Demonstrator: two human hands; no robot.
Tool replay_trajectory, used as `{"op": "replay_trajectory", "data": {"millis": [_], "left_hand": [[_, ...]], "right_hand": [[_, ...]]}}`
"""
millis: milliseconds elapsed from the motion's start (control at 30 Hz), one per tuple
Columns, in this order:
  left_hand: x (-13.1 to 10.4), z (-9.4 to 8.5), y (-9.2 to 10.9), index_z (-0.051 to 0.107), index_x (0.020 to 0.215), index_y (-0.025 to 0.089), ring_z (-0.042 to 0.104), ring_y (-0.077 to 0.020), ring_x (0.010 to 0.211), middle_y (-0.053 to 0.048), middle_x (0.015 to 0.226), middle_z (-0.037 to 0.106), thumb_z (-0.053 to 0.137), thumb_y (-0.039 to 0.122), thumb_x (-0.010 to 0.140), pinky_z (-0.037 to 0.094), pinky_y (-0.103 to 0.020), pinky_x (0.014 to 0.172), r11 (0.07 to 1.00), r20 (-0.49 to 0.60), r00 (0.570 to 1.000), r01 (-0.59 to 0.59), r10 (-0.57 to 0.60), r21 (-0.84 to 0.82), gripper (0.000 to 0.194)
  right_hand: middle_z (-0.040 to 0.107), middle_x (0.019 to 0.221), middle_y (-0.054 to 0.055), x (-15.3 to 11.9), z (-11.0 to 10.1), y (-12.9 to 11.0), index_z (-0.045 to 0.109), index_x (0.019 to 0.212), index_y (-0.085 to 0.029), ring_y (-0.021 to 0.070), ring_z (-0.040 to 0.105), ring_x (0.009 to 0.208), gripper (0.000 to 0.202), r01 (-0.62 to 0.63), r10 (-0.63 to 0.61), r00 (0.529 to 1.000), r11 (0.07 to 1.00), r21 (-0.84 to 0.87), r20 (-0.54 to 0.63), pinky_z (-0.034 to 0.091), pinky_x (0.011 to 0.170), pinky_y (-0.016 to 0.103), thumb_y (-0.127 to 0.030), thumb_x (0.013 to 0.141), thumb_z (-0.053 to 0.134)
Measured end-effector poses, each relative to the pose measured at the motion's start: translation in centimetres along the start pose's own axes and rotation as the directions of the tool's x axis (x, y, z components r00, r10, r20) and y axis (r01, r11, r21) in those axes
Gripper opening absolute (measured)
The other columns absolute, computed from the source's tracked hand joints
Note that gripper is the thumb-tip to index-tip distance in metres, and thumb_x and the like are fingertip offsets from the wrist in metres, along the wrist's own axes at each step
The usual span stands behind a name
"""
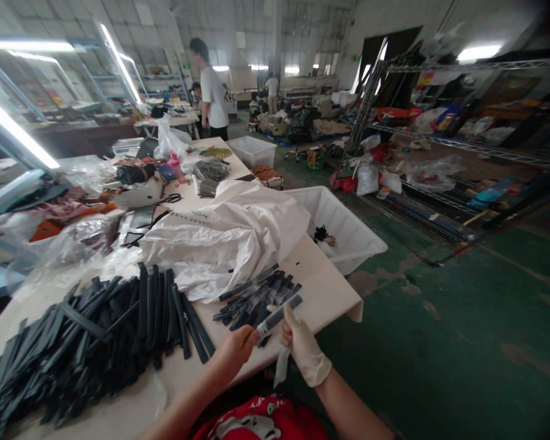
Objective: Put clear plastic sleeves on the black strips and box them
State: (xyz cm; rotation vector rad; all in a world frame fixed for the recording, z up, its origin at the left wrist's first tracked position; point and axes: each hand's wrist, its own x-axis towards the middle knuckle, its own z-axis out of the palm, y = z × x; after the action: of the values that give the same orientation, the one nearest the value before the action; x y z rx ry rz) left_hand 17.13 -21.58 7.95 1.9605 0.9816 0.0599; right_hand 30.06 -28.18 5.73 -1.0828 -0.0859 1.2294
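Note:
A short black strip (282, 311) with clear film round it is held between my two hands above the table's front edge. My left hand (239, 349), bare, is closed on its lower left end. My right hand (302, 348), in a pale glove, grips it farther up, and a strip of translucent film (282, 366) hangs below that hand. Just behind lies a small pile of black strips (247, 305), some wrapped in film. On the left a large heap of longer black strips (91, 336) covers much of the table (323, 293).
A crumpled white sack (220, 232) lies behind the strips. White plastic bins (348, 229) stand beyond the table's right edge. Scissors (172, 198) and plastic bags lie farther back. Wire shelving (440, 201) stands at right; a person (214, 95) stands in the background.

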Motion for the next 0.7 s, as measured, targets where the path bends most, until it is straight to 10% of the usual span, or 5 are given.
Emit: {"op": "replay_trajectory", "data": {"millis": [467, 700], "left_hand": [[8.9, 1.0, -0.4, 0.056, 0.066, 0.016, 0.056, -0.0166, 0.062, -0.004, 0.061, 0.059, 0.033, 0.030, 0.086, 0.036, -0.025, 0.059, 0.975, -0.145, 0.988, 0.081, -0.051, 0.205, 0.033], [7.3, 0.4, 0.3, 0.060, 0.073, 0.017, 0.056, -0.0162, 0.067, -0.002, 0.070, 0.063, 0.038, 0.044, 0.082, 0.038, -0.023, 0.059, 0.998, -0.030, 1.000, -0.003, 0.005, 0.061, 0.036]], "right_hand": [[0.058, 0.050, -0.004, 6.0, -3.9, 1.0, 0.067, 0.067, -0.017, 0.0080, 0.050, 0.043, 0.021, -0.095, 0.134, 0.976, 0.971, 0.219, -0.172, 0.041, 0.046, 0.020, -0.032, 0.055, 0.075], [0.068, 0.080, 0.004, 6.1, -3.5, -0.7, 0.071, 0.085, -0.018, 0.0132, 0.060, 0.070, 0.033, 0.033, -0.026, 0.999, 0.980, 0.198, -0.038, 0.046, 0.068, 0.025, -0.044, 0.064, 0.068]]}}
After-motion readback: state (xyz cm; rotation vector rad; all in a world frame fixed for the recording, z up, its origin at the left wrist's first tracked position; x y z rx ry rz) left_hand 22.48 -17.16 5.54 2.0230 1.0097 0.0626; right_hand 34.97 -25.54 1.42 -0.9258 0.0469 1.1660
